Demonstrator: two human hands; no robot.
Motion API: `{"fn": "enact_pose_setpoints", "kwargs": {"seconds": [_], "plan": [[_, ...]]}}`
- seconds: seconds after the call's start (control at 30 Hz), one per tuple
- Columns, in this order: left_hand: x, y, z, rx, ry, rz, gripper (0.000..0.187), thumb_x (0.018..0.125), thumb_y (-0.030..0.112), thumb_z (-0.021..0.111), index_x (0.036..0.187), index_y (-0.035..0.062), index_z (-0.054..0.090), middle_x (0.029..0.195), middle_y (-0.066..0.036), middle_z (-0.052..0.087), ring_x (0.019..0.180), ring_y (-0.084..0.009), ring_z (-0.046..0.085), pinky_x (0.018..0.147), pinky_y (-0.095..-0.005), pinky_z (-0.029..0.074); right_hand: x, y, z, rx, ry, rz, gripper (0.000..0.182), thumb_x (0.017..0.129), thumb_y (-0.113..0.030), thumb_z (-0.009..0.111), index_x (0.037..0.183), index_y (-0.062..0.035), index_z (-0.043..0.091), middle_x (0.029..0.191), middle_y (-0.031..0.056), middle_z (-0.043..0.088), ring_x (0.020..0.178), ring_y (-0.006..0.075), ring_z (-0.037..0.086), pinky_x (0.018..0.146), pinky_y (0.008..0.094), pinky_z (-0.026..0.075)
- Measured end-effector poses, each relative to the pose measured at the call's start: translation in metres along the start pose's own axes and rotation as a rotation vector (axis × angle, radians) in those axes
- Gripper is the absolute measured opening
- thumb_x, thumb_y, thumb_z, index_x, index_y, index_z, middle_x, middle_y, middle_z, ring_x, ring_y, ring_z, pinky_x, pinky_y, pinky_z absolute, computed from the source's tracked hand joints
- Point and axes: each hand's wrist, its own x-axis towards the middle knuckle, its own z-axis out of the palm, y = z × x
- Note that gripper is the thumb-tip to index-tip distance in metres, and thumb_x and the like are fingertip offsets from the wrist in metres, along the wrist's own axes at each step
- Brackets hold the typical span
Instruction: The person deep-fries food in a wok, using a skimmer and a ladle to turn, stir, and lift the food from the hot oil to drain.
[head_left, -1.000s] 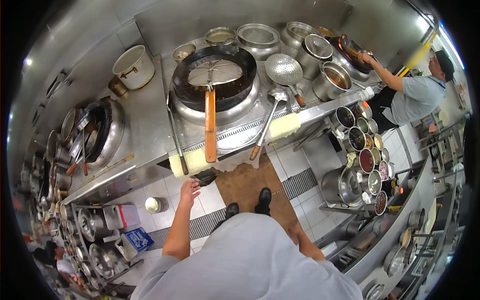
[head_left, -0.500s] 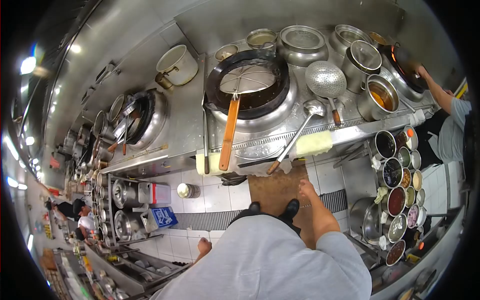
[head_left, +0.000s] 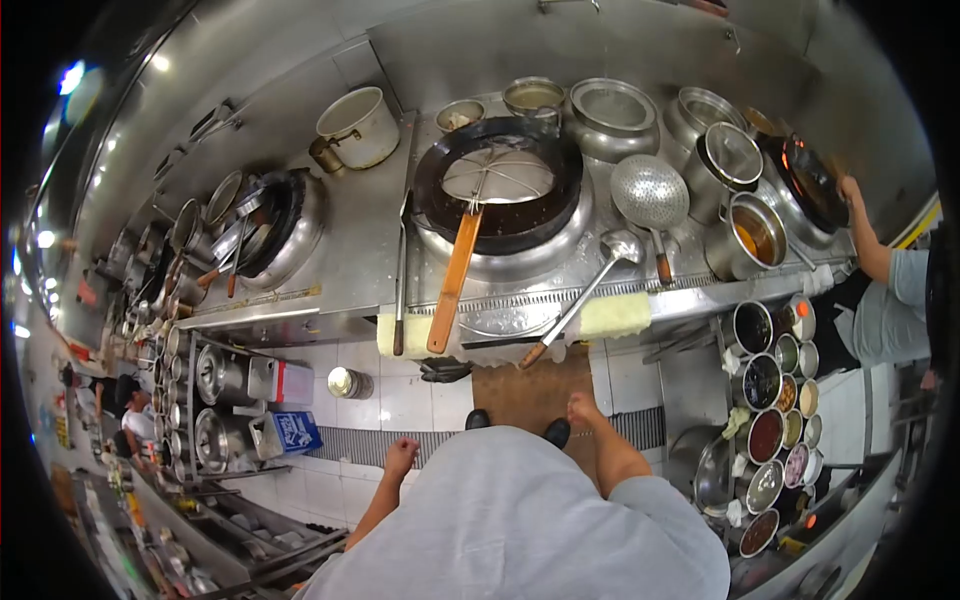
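Note:
My left hand [head_left: 401,460] hangs at my left side, fingers loosely curled, with nothing seen in it. On the other side my right hand [head_left: 583,408] is held low in front of the stove, also loosely closed and bare. Before me sits a black wok [head_left: 560,205], with a round mesh strainer [head_left: 500,172] lying in it; its wooden handle [head_left: 455,285] points toward me. A ladle [head_left: 590,288] lies to the right of the wok, and a perforated skimmer [head_left: 650,190] rests beyond it. Left of the wok lies a long-handled tool [head_left: 401,270]. Neither hand touches these.
A yellow cloth [head_left: 612,316] lies on the stove edge. To the right, several sauce containers [head_left: 765,435] stand on a rack, and a co-worker's hand [head_left: 850,188] grips another wok [head_left: 808,185]. A can [head_left: 350,383] stands on the tiled floor. A pot [head_left: 362,128] stands back left.
My left hand has risen and come forward, more fully into view. The right hand has shifted slightly left and lower in view. The co-worker's wok is tilted up more.

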Motion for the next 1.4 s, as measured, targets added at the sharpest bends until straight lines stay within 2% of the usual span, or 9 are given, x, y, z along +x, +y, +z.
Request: {"fn": "enact_pose_setpoints", "kwargs": {"seconds": [0.1,0.3,0.4,0.53,0.63,0.8,1.03,1.17,1.4], "plan": [[-0.002,0.069,0.004,0.192,0.172,0.127,0.023,0.081,0.022,0.057,0.069,0.0021,0.057,0.059,-0.011,0.059,0.051,-0.0149,0.055,0.047,-0.0321,0.043,-0.004,0.009,0.008,-0.046,-0.079,-0.069,0.023,0.074,0.000,0.050,0.096,-0.0050,0.051,0.072,0.0092,0.058,0.056,0.0217,0.058,0.049,0.0373,0.051],[0.058,0.117,0.003,0.196,0.536,0.458,0.018,0.071,0.008,0.051,0.060,-0.0039,0.043,0.051,-0.022,0.039,0.046,-0.0229,0.030,0.046,-0.0407,0.032,-0.068,0.005,0.019,-0.151,-0.002,0.073,0.045,0.077,-0.004,0.051,0.121,-0.0045,0.049,0.079,0.0136,0.062,0.058,0.0228,0.060,0.047,0.0370,0.050],[0.071,0.166,0.001,0.221,0.587,0.576,0.009,0.072,0.003,0.048,0.065,-0.0004,0.045,0.056,-0.017,0.042,0.052,-0.0197,0.038,0.048,-0.0384,0.033,-0.102,0.009,0.014,-0.117,0.099,0.172,0.048,0.079,-0.008,0.050,0.127,-0.0060,0.045,0.080,0.0139,0.063,0.060,0.0224,0.062,0.049,0.0379,0.051],[0.098,0.205,0.007,0.205,0.470,0.696,0.004,0.077,0.005,0.051,0.079,0.0019,0.052,0.075,-0.012,0.052,0.064,-0.0164,0.046,0.053,-0.0340,0.038,-0.112,0.045,0.004,-0.065,0.172,0.182,0.048,0.080,-0.011,0.050,0.127,-0.0107,0.045,0.081,0.0133,0.063,0.062,0.0220,0.063,0.051,0.0386,0.053],[0.089,0.254,0.016,-0.251,0.141,0.537,0.031,0.087,0.015,0.052,0.117,0.0048,0.049,0.108,-0.006,0.051,0.083,-0.0147,0.054,0.066,-0.0263,0.046,-0.141,0.037,0.013,-0.142,0.259,0.175,0.048,0.078,-0.012,0.051,0.126,-0.0128,0.047,0.080,0.0121,0.063,0.064,0.0214,0.063,0.052,0.0388,0.053],[0.068,0.326,0.036,-0.050,-0.268,0.551,0.082,0.080,0.028,0.065,0.142,0.0039,0.018,0.127,-0.019,0.043,0.093,-0.0250,0.056,0.074,-0.0368,0.048,-0.170,0.032,0.051,-0.046,0.289,0.224,0.046,0.077,-0.010,0.052,0.123,-0.0151,0.051,0.078,0.0129,0.063,0.060,0.0226,0.062,0.049,0.0363,0.052],[0.075,0.396,-0.001,0.688,0.235,0.727,0.077,0.072,-0.002,0.052,0.140,0.0227,0.026,0.102,-0.021,0.047,0.089,-0.0412,0.056,0.074,-0.0475,0.048,-0.143,-0.049,0.064,0.565,0.056,-0.134,0.034,0.089,-0.020,0.051,0.120,-0.0097,0.043,0.093,0.0101,0.059,0.071,0.0214,0.060,0.059,0.0368,0.052],[0.102,0.418,-0.041,0.689,0.260,0.795,0.072,0.071,-0.005,0.050,0.137,0.0182,0.032,0.104,-0.022,0.049,0.095,-0.0424,0.055,0.080,-0.0474,0.046,-0.121,-0.124,0.071,0.865,0.087,-0.247,0.055,0.092,-0.043,0.046,0.134,-0.0129,0.027,0.120,0.0188,0.050,0.101,0.0322,0.055,0.085,0.0491,0.048],[0.118,0.423,-0.047,0.283,0.086,0.891,0.061,0.075,-0.002,0.050,0.134,0.0119,0.037,0.098,-0.020,0.056,0.094,-0.0327,0.058,0.083,-0.0393,0.045,-0.109,-0.197,0.088,1.039,0.057,-0.198,0.059,0.090,-0.050,0.046,0.133,-0.0127,0.031,0.112,0.0167,0.053,0.102,0.0307,0.053,0.084,0.0478,0.047]]}}
